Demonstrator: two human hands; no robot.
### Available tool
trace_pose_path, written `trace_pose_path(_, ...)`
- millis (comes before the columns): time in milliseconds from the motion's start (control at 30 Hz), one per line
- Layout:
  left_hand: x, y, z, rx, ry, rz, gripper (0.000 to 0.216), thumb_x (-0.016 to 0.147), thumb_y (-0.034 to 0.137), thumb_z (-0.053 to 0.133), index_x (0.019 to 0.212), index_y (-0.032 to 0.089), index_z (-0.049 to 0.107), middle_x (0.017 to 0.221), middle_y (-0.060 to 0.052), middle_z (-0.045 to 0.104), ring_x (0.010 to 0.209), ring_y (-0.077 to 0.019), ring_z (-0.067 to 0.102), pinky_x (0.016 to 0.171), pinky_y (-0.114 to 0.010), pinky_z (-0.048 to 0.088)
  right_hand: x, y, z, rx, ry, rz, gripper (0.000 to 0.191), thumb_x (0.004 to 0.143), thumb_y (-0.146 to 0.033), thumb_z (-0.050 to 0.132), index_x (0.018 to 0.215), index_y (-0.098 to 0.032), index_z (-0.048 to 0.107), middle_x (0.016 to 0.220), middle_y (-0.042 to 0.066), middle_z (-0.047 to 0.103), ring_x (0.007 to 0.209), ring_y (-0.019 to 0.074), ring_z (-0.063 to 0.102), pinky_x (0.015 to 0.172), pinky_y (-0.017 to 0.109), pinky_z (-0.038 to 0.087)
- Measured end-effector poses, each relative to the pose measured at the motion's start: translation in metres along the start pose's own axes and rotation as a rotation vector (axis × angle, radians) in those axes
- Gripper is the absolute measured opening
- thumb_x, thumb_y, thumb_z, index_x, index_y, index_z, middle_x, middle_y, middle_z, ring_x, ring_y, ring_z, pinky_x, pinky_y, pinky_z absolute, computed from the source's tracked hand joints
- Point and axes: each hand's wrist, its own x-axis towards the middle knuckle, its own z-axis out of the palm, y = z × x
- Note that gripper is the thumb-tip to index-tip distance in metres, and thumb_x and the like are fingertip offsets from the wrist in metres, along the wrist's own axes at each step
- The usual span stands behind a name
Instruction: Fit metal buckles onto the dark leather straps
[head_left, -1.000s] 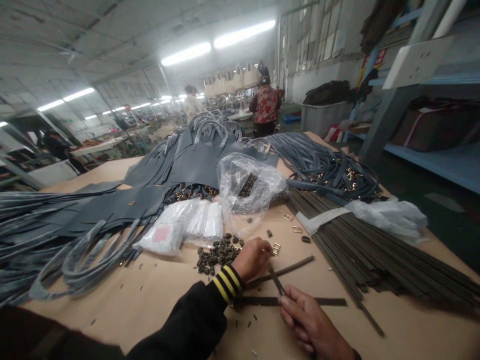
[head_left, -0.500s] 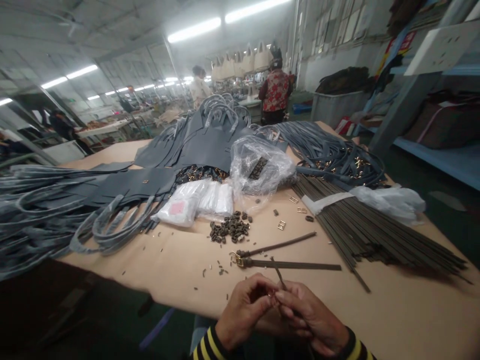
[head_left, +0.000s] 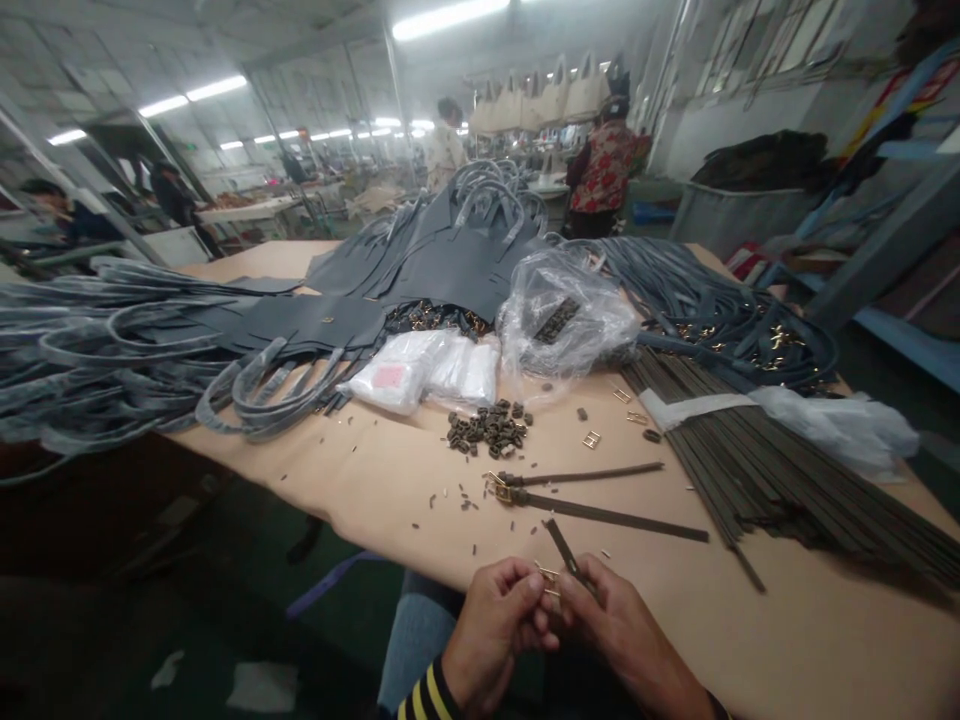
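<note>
Carefully, a worker's left hand [head_left: 502, 620] pinches a gold buckle [head_left: 550, 574] at the table's [head_left: 840, 645] near edge, fingers closed, while the right hand [head_left: 626, 620] grips a dark strap [head_left: 562, 548] just beside it. A firm pinch close to the metal should limit twisting. Beyond sit a buckled strap [head_left: 622, 518] and a loop pile [head_left: 486, 432]; toward the right edge, a strap bundle [head_left: 795, 490] crowds the table.

dark olive strap [head_left: 561, 546]: narrow, slanting, upper end free | gold buckle [head_left: 550, 574]: frame partly hidden, beside strap
</note>
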Motion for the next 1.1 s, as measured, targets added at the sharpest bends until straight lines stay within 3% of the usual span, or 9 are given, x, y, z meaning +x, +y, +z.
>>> trace_pose_path(67,-0.003,0.003,-0.002,0.002,0.01,-0.039,0.031,0.058,0.033,0.071,0.066,0.009,0.052,0.052,0.001,0.054,0.042,-0.0032,0.045,0.043,-0.017,0.046,-0.006,-0.001,-0.006,0.019,0.009,0.035,0.036,0.076,-0.056,0.039,0.079,-0.02,0.043,0.06,-0.005,0.047,0.051,0.0107,0.045,0.05,0.022,0.036)
trace_pose_path(133,-0.005,0.004,-0.005,0.004,-0.002,-0.072,0.03,0.058,0.033,0.071,0.066,0.009,0.054,0.052,0.002,0.053,0.042,-0.0028,0.044,0.043,-0.016,0.047,-0.013,-0.001,-0.013,-0.049,0.004,0.06,0.037,0.077,-0.056,0.037,0.074,-0.021,0.043,0.058,-0.005,0.044,0.05,0.01,0.042,0.049,0.021,0.035)
trace_pose_path(267,-0.006,0.005,-0.009,-0.004,-0.038,-0.121,0.028,0.06,0.031,0.07,0.067,0.008,0.055,0.055,0.001,0.054,0.042,-0.0024,0.045,0.042,-0.014,0.047,-0.024,-0.004,-0.024,-0.18,-0.136,0.103,0.04,0.074,-0.058,0.042,0.065,-0.018,0.043,0.053,-0.007,0.037,0.045,0.0073,0.031,0.042,0.02,0.024)
trace_pose_path(433,-0.009,0.003,-0.01,-0.057,-0.038,-0.168,0.027,0.059,0.028,0.071,0.066,0.009,0.053,0.053,0.001,0.055,0.04,-0.0022,0.046,0.04,-0.014,0.048,-0.029,-0.009,-0.027,-0.113,-0.213,0.154,0.047,0.067,-0.065,0.044,0.065,-0.018,0.042,0.05,-0.008,0.034,0.041,0.0054,0.026,0.039,0.02,0.017)
trace_pose_path(733,-0.009,-0.005,-0.019,-0.199,-0.151,-0.27,0.023,0.064,0.024,0.068,0.066,0.009,0.051,0.054,-0.001,0.059,0.039,-0.0036,0.05,0.039,-0.014,0.049,-0.026,0.002,-0.038,-0.015,-0.336,0.168,0.041,0.071,-0.057,0.049,0.061,-0.018,0.042,0.05,-0.007,0.039,0.042,0.0053,0.026,0.04,0.02,0.017)
trace_pose_path(1100,-0.012,-0.012,-0.016,-0.299,-0.285,-0.351,0.016,0.068,0.019,0.065,0.069,0.005,0.056,0.055,-0.003,0.059,0.04,-0.0046,0.053,0.038,-0.013,0.049,-0.029,0.003,-0.039,0.106,-0.372,0.252,0.041,0.067,-0.057,0.054,0.067,-0.017,0.043,0.047,-0.008,0.042,0.035,0.0017,0.021,0.035,0.018,0.01)
